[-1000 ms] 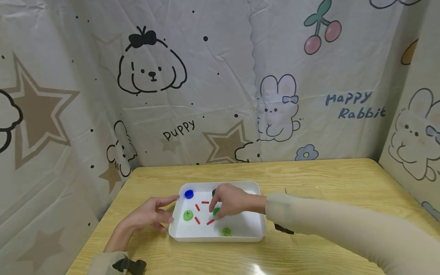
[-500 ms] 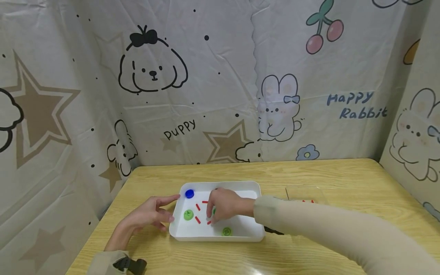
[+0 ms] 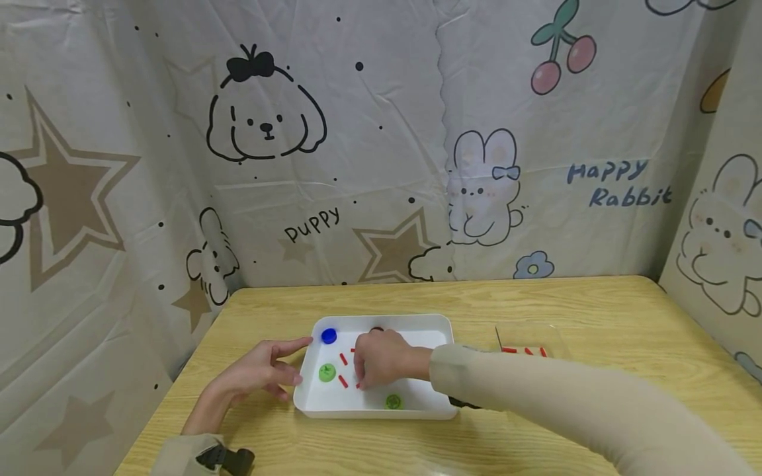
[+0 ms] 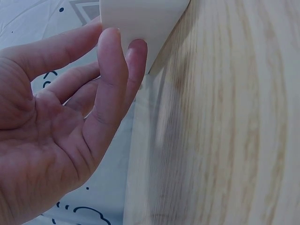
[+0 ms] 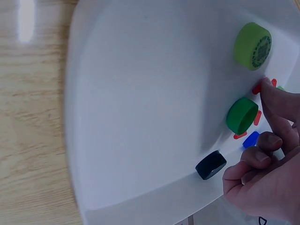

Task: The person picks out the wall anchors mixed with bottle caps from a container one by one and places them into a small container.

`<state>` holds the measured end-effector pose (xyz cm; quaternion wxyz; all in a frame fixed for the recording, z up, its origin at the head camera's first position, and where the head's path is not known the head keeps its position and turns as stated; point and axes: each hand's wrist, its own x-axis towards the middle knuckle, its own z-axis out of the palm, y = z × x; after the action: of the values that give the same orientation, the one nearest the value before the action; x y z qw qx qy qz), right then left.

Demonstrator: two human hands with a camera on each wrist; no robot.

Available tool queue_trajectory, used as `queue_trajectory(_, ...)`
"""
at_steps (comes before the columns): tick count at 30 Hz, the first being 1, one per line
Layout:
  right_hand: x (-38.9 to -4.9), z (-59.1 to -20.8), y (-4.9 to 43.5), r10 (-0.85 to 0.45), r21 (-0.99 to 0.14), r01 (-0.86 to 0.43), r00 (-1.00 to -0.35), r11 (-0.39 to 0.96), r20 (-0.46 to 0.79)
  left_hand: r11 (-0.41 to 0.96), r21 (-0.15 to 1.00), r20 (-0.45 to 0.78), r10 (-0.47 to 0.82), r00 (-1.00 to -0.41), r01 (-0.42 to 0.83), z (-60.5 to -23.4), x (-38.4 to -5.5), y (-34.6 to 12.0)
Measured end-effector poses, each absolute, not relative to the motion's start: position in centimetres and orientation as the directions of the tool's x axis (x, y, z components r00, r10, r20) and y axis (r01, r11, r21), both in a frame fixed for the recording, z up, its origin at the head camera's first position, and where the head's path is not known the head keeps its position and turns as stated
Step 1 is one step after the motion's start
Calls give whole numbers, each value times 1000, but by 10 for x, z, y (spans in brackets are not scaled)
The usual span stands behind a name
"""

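A white tray (image 3: pixel 425 413) lies on the table, holding several short red sticks (image 3: pixel 342 381) and several bottle caps. My right hand (image 3: pixel 383 357) reaches down into it, pinching one red stick (image 5: pixel 256 88) at the fingertips; the hand covers part of the grip. Beside those fingers in the right wrist view stand a green cap (image 5: pixel 242 116) and a light green cap (image 5: pixel 252 46). My left hand (image 3: pixel 256 368) rests its fingertips against the tray's left end, fingers extended, as the left wrist view shows too.
To the right of the tray, a clear box (image 3: pixel 550 334) holds several red sticks, partly hidden by my right sleeve. A blue cap (image 3: pixel 329 336) sits in the tray's far left corner, and a black cap (image 5: pixel 211 165) stands near its far wall. A printed curtain hangs behind the table.
My right hand has moved slightly left and lower in the tray, its fingertips closing together at a red stick. More red sticks show in the clear box as the sleeve shifts. The left hand stays.
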<state>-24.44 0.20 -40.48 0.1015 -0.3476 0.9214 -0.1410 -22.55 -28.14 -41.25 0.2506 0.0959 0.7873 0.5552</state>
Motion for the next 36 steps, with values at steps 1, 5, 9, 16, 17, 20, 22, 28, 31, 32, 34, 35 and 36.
queue_trajectory(1,-245,-405,1,-668,-325,-612,-740,721,-86,365,922,-288,432,-855,-127,-413,-225,-282)
queue_trajectory(5,-245,-404,-1,-657,-320,-603,-749,731,-89,364,923,-290,438,-851,-127,-412,-225,-281)
queue_trajectory(9,-248,-401,1,-650,-352,-584,-753,731,-101,364,924,-286,442,-850,-121,-411,-226,-281)
queue_trajectory(16,-253,-400,8,-667,-418,-571,-734,707,-126,369,921,-290,430,-855,-126,-412,-226,-282)
queue_trajectory(17,-253,-400,8,-667,-421,-567,-733,708,-135,370,921,-290,430,-855,-126,-412,-226,-282)
queue_trajectory(20,-250,-401,9,-671,-427,-564,-725,707,-153,371,920,-292,426,-856,-129,-412,-226,-283)
queue_trajectory(22,-249,-402,9,-681,-437,-568,-715,698,-159,371,920,-291,427,-857,-128,-412,-226,-283)
queue_trajectory(28,-254,-404,10,-731,-436,-633,-676,640,-92,365,922,-290,434,-853,-129,-411,-225,-282)
queue_trajectory(31,-257,-406,10,-762,-435,-668,-643,604,-69,365,922,-291,440,-850,-127,-410,-224,-282)
queue_trajectory(32,-258,-406,10,-772,-442,-674,-632,592,-71,366,922,-291,442,-849,-125,-410,-224,-282)
queue_trajectory(34,-259,-407,10,-786,-463,-674,-613,576,-85,368,921,-292,441,-849,-126,-410,-224,-282)
queue_trajectory(35,-259,-407,10,-789,-472,-670,-607,573,-96,369,921,-293,439,-849,-126,-410,-224,-282)
queue_trajectory(36,-259,-407,10,-794,-478,-670,-600,568,-103,369,921,-294,439,-849,-127,-410,-225,-282)
